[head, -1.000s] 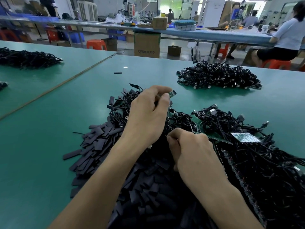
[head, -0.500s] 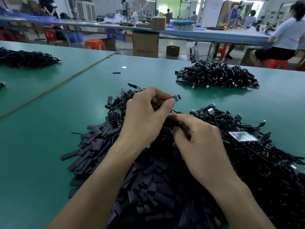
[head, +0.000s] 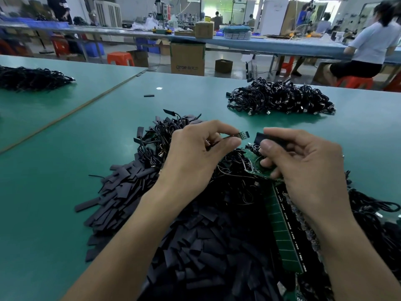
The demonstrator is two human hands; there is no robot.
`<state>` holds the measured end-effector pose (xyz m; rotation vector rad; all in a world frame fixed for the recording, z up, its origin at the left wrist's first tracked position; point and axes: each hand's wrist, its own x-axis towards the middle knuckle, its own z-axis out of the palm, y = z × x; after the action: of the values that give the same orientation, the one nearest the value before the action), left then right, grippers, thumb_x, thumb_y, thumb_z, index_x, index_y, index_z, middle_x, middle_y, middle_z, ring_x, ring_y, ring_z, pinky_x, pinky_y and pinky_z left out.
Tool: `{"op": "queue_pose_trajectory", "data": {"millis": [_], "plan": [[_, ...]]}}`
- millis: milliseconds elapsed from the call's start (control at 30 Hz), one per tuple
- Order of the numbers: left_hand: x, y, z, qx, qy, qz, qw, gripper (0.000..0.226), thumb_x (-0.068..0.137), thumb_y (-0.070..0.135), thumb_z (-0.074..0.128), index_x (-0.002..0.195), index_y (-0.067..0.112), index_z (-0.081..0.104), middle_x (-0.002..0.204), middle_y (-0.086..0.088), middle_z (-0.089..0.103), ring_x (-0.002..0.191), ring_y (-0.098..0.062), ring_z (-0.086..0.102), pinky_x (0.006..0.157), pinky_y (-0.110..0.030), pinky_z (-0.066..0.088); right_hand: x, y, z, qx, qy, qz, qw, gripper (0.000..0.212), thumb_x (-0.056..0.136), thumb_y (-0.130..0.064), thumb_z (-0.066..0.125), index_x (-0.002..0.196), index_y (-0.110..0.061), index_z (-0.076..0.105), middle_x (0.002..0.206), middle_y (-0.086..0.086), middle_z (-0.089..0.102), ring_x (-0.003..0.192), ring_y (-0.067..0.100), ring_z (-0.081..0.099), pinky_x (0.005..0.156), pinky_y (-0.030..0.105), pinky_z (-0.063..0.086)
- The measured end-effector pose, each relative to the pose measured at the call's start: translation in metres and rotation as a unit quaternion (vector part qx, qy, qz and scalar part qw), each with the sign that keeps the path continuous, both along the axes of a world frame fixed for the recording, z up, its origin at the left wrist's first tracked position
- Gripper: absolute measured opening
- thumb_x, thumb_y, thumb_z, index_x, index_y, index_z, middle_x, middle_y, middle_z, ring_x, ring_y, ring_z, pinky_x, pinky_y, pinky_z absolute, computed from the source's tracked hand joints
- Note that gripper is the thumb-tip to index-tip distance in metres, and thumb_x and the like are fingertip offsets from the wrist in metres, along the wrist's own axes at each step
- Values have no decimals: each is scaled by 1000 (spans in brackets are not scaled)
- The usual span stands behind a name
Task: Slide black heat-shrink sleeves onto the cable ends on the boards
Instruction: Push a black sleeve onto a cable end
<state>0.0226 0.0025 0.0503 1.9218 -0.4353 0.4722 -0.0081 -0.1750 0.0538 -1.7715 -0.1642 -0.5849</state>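
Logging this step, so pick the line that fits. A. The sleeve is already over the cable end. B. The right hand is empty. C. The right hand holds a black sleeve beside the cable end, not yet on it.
C: the right hand pinches a black sleeve, with a visible gap to the cable end pinched in the left hand.
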Motion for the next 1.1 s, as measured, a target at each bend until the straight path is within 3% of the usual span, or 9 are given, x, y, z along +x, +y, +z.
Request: {"op": "queue_pose_trajectory", "data": {"millis": [67, 167, 333, 500, 633, 700, 800, 967, 1100], "plan": [[-1, -1, 0, -11, 6, -6, 1000, 9, 87, 31, 76, 96, 33, 76, 70, 8, 65, 62, -6, 56, 62, -27, 48, -1, 1, 1, 7, -8, 7, 1000, 29, 87, -13, 75, 105, -35, 69, 77, -7, 75, 59, 9, 70, 53, 14, 52], [-2, -1, 3, -11, 6, -4, 1000, 14, 87, 29, 76, 101, 27, 77, 77, 16, 69, 72, 1, 62, 68, -15, 47, -1, 2, 1, 7, -15, 11, 1000, 26, 86, -13, 76, 101, -33, 71, 77, -7, 75, 59, 9, 70, 55, 14, 52], [-4, -1, 5, 11, 15, -8, 1000, 19, 91, 24, 73, 109, 26, 76, 93, 15, 73, 86, 4, 67, 84, -18, 54, -1, 2, 0, 16, -8, 22, 1000, 25, 81, -13, 80, 98, -30, 73, 78, -11, 76, 62, 7, 71, 59, 11, 52], [-5, 0, 6, 17, 20, -9, 1000, 21, 92, 23, 71, 112, 26, 75, 95, 18, 72, 89, 7, 66, 82, -11, 51, -1, 2, 0, -2, -14, 26, 1000, 26, 70, -31, 82, 94, -37, 72, 82, -18, 75, 71, 3, 72, 68, 13, 55], [-3, 0, 4, -10, 30, -25, 999, 19, 90, 24, 73, 109, 29, 74, 84, 12, 69, 73, 2, 62, 73, -19, 51, -2, 1, 2, -23, -15, 3, 1000, 27, 68, -50, 75, 93, -41, 71, 85, -20, 75, 76, 7, 73, 73, 25, 59], [-3, 0, 4, -23, 31, -31, 999, 14, 88, 25, 76, 102, 27, 74, 81, 9, 70, 71, -1, 64, 70, -22, 53, -3, 0, 3, -30, -29, -4, 999, 26, 69, -55, 71, 92, -42, 70, 82, -21, 74, 70, 5, 70, 68, 21, 57], [-3, 1, 4, -39, 25, -40, 998, 9, 87, 22, 77, 96, 23, 74, 82, 7, 73, 77, -4, 69, 74, -22, 56, -4, 0, 4, -31, -40, -2, 999, 23, 72, -51, 71, 93, -43, 69, 82, -21, 74, 68, 2, 69, 66, 14, 53], [-2, -1, 4, -75, 9, -20, 997, 8, 87, 20, 77, 91, 26, 74, 81, 9, 75, 72, 1, 68, 65, -10, 49, -1, 0, 1, -45, -27, -9, 999, 20, 75, -36, 81, 90, -45, 70, 84, -24, 73, 72, 9, 70, 69, 21, 57], [0, 2, 8, -148, -11, 30, 989, 12, 90, 21, 74, 87, 32, 70, 75, 11, 72, 64, -7, 63, 58, -21, 50, 1, 0, -4, -81, -3, 39, 996, 18, 81, -20, 81, 87, -36, 76, 79, -19, 74, 69, 2, 67, 64, 11, 48]]}}
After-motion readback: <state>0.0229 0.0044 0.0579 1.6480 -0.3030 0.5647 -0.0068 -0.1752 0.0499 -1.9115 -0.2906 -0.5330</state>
